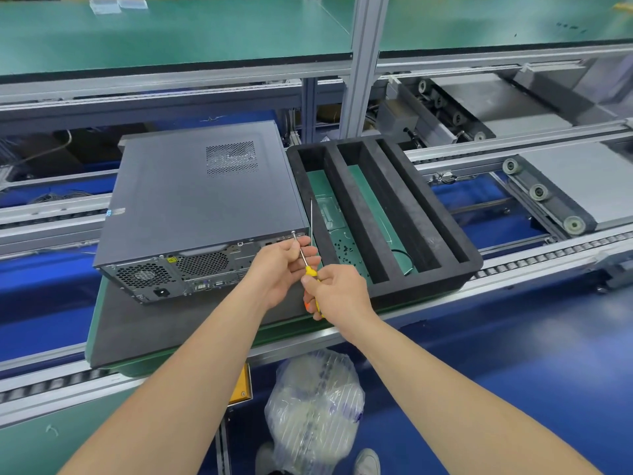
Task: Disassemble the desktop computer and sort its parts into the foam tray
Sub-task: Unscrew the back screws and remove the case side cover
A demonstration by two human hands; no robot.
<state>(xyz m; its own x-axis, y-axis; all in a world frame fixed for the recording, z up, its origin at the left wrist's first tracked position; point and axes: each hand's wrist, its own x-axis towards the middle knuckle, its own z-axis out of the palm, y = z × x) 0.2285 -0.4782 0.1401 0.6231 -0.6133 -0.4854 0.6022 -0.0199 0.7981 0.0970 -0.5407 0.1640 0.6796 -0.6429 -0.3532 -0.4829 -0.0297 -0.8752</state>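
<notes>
A dark grey desktop computer (202, 200) lies on its side on a dark mat, its rear panel facing me. My right hand (337, 291) grips the yellow handle of a screwdriver (311, 271). Its metal shaft runs up to a screw (293, 232) at the case's upper rear corner. My left hand (286, 265) curls its fingers round the shaft just below the tip. To the right of the case sits the black foam tray (404, 214) with three long slots. Several small black screws (346, 252) lie in the leftmost slot. A thin metal rod (311, 214) leans between case and tray.
The mat rests on a conveyor line with roller rails (548, 258). A green workbench (171, 29) spans the back behind an aluminium post (363, 63). A plastic-wrapped bundle (315, 406) stands on the blue floor below, beside my shoes.
</notes>
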